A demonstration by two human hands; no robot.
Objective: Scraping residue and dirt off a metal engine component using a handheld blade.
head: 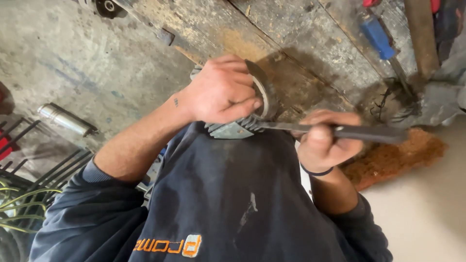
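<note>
the left hand point(221, 92) is curled tight around a grey finned metal part point(238, 127), which sits under its palm and fingers against the dark blue sweatshirt point(228, 194). the right hand point(323, 140) grips a dark-handled knife point(340, 130), blade tip touching the part's fins just beside the left thumb. an orange printed logo point(167, 245) lies well below both hands.

The finned metal part point(233, 127) sits under the left hand point(221, 94), resting against the person's dark top point(228, 194). The knife point(335, 130) lies across the right hand point(323, 143), its tip touching the part (just below the left thumb). A metal cylinder point(65, 119) lies well left of the left hand; a screwdriver point(383, 43) lies beyond the right hand on the workbench point(301, 43).
</note>
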